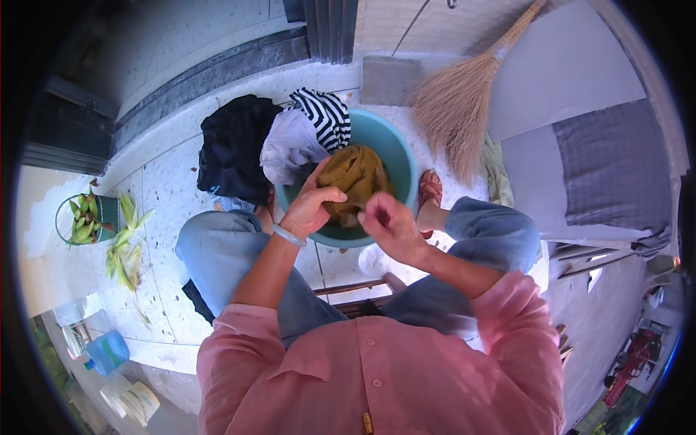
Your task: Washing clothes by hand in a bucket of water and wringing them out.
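Note:
A mustard-brown garment (355, 172) is bunched up over a round teal basin (398, 138) between my feet. My left hand (313, 206) grips its left side, thumb lying across the cloth and a pale bangle at the wrist. At the garment's lower right edge, my right hand (395, 226) is closed, fingers curled in a pinch where the cloth meets them. A white garment (290, 141) and a black-and-white striped garment (324, 116) hang over the basin's far left rim. Against them lies a black garment (233, 148). The basin's bottom is mostly hidden.
A straw broom (460, 98) leans at the far right, beside a board draped with grey cloth (616, 167). On the left are a green basket (107, 216) of corn ears, loose husks (125, 254) and a blue plastic jug (109, 353). A grey block (390, 81) stands behind the basin.

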Available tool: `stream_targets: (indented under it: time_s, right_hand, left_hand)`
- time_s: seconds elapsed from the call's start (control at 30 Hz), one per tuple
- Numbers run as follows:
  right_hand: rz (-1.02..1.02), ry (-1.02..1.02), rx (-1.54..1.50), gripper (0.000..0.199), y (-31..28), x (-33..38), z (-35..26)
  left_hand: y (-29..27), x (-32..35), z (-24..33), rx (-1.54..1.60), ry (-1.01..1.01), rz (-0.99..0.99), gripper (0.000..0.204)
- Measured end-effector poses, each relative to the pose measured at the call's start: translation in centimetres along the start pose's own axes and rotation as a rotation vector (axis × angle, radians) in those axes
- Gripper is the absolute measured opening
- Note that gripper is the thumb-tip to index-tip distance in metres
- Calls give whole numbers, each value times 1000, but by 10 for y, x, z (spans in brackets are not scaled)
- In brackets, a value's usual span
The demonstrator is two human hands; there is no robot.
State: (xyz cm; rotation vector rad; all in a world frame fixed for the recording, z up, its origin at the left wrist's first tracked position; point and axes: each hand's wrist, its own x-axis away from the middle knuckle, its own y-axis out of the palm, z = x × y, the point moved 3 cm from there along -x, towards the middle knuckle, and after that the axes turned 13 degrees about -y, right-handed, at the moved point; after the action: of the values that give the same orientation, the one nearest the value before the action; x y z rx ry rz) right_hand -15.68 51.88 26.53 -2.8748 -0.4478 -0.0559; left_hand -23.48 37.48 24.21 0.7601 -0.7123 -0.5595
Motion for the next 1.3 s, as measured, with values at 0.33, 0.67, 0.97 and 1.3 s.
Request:
stream_targets:
  time_s: [0.33,0.67,0.97,1.3]
  right_hand:
    - [118,-528,350,39,-63,-60,-7]
    - [-5,-101,27,30,-68,-76,31]
    - [100,-526,770,18,36,-65,12]
    - [197,-579,684,24,68,-76,-27]
  left_hand:
    - [19,31,2,-127,-104,-147,73]
    - [-27,-3,17,-239,184,393,31]
    - [-55,-48,-26,-147,8,569,30]
    - [-126,-34,-7,47,42,80,26]
